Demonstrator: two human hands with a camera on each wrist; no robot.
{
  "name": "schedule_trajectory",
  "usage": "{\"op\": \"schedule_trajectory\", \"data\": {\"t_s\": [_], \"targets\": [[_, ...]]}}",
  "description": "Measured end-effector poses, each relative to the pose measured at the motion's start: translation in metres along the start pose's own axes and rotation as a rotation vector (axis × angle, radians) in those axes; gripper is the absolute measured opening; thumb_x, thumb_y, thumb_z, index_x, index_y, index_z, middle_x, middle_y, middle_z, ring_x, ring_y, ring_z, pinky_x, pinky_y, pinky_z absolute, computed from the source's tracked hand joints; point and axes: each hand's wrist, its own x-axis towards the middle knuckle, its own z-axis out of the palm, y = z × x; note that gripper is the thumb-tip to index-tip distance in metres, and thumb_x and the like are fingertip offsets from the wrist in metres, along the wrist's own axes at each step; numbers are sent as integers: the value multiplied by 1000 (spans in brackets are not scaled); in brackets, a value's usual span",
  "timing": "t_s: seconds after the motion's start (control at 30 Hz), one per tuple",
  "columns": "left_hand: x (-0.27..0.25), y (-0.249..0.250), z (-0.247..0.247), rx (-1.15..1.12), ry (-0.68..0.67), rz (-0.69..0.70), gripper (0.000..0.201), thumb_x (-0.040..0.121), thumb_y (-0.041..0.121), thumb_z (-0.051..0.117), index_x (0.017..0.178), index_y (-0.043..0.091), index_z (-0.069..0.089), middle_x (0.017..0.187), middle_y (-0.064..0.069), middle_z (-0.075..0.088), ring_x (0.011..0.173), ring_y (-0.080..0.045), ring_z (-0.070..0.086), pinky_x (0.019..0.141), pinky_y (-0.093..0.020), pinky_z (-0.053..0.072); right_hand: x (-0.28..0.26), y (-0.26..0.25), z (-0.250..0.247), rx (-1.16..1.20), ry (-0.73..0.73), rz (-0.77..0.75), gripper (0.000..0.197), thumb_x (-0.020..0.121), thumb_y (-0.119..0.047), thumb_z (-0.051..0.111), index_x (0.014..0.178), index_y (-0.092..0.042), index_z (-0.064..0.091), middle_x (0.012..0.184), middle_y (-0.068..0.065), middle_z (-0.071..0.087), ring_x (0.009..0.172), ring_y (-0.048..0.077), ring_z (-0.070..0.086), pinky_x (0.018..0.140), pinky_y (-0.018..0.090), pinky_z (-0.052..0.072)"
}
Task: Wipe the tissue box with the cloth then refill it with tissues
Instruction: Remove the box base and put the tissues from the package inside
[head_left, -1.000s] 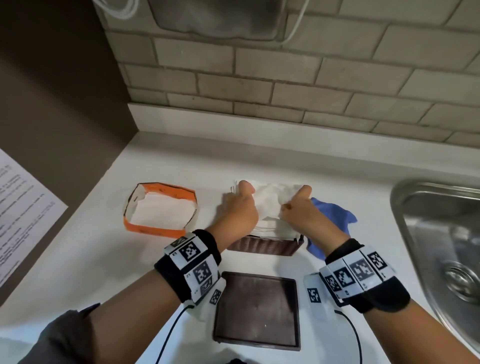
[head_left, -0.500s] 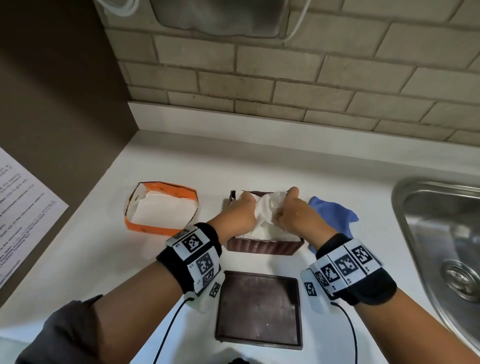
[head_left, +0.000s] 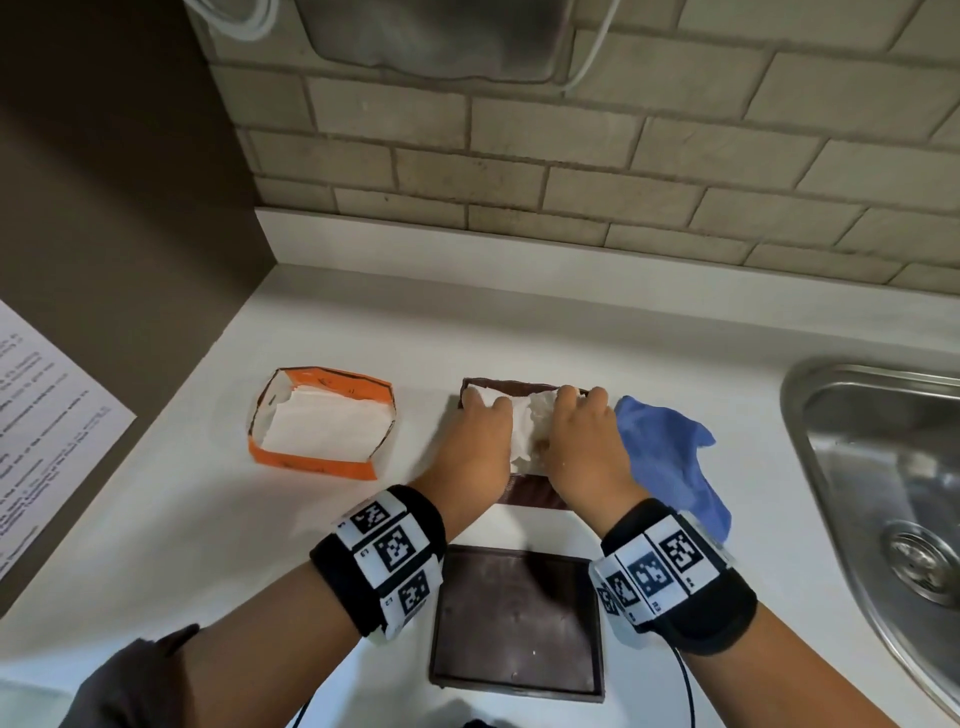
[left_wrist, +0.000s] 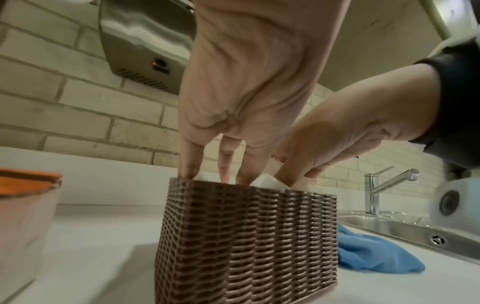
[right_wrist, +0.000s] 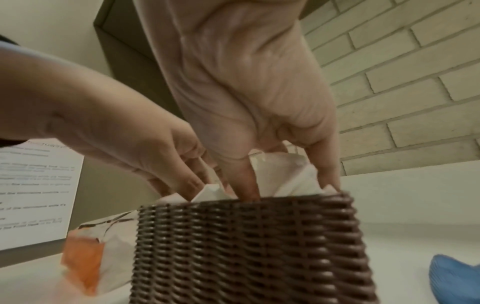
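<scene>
A brown woven tissue box (head_left: 530, 493) is seen standing open-topped on a white desk (head_left: 322, 519), with a wad of white tissues (head_left: 524, 426) pressed down into it by both hands. The left hand (head_left: 475, 447) is set over the left half of the opening and the right hand (head_left: 582, 447) over the right half. In the wrist views, the fingers (left_wrist: 188, 162) of the left hand are shown nearly straight, their tips sunk behind the wicker rim among the tissues; the fingers (right_wrist: 245, 181) of the right hand are likewise extended downward into the box, with crumpled tissue edges poking up between them. Neither grip is closed round anything: both are open, pushing flat on the paper.

A blue cloth (head_left: 670, 462) is left crumpled on the desk just to the right of the box, between it and a steel sink (head_left: 883, 467). An orange-and-white tissue packet (head_left: 322, 423), torn open with white sheets inside, lies to the left of the box, apart from it. The box's flat brown lid (head_left: 519, 623) rests on the desk nearer the person, between the two banded wrists. A printed sheet (head_left: 47, 415) is fixed to the dark panel at far left, and a metal wall unit (head_left: 431, 41) hangs on the brick wall above.
</scene>
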Motion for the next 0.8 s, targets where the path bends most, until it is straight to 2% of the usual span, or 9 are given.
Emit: {"op": "schedule_trajectory", "data": {"t_s": [0.1, 0.2, 0.27, 0.33, 0.43, 0.53, 0.67, 0.73, 0.8], "targets": [[-3, -6, 5, 77, 104, 58, 37, 93, 6, 57, 129, 11, 54, 140, -15, 40, 123, -30, 50, 102, -37, 46, -2, 12, -3, 41, 182, 25, 69, 87, -29, 65, 141, -9, 29, 124, 19, 43, 109, 32, 47, 89, 35, 41], [3, -10, 11, 57, 154, 198, 38, 94, 6, 54, 131, 12, 56, 147, -13, 41, 133, -28, 47, 114, -41, 36, 0, 28, -16, 341, 314, -70, 60, 85, -6, 64, 139, -15, 40, 127, 16, 45, 111, 34, 49, 92, 36, 41], [6, -8, 13, 4, 66, 212, 39, 97, 10, 47, 135, 15, 53, 141, -9, 47, 131, -26, 50, 116, -47, 31, 1, 32, -19, 370, 185, -249, 56, 83, 3, 62, 133, -19, 50, 127, 11, 48, 109, 29, 54, 89, 26, 40], [9, -6, 17, 31, -75, 157, 43, 99, 13, 43, 142, 15, 46, 137, -14, 47, 131, -32, 47, 118, -53, 24, 2, 31, -14, 222, -22, -361, 58, 84, 2, 61, 135, -22, 49, 132, 8, 48, 115, 25, 54, 88, 20, 35], [15, -7, 23, 168, -178, 97, 49, 99, 14, 40, 148, 10, 34, 149, -24, 32, 142, -45, 27, 121, -59, 2, 4, 24, -10, 28, -170, -355, 60, 87, 3, 50, 141, -19, 40, 138, 9, 44, 126, 25, 45, 102, 26, 35], [13, -6, 25, 88, -231, 66, 51, 99, 11, 40, 149, 5, 29, 157, -29, 15, 148, -50, 9, 123, -55, -3, 9, 20, -6, -118, -200, -345, 57, 91, -1, 47, 144, -15, 32, 141, 10, 43, 131, 26, 41, 108, 31, 36], [-2, -2, 4, -32, -178, 87, 46, 101, 12, 42, 146, 2, 37, 154, -25, 27, 147, -42, 18, 123, -46, 5, 12, 21, 0, 26, -195, -301, 54, 93, 2, 44, 144, -11, 36, 137, 16, 47, 124, 31, 47, 102, 33, 39], [-16, -8, -11, -244, -26, 168, 41, 102, 14, 42, 142, 4, 47, 148, -17, 45, 140, -30, 38, 119, -39, 23, 14, 24, -8, 31, -258, -291, 57, 93, -5, 49, 146, -17, 33, 141, 13, 44, 125, 29, 46, 100, 30, 36], [-31, -28, -30, -514, 169, 165, 32, 100, 14, 47, 126, 8, 64, 128, -10, 66, 118, -21, 60, 105, -33, 45, 17, 24, -20, -37, -268, -253, 67, 90, -26, 61, 147, -29, 28, 143, 2, 41, 127, 20, 47, 95, 22, 37]]}}
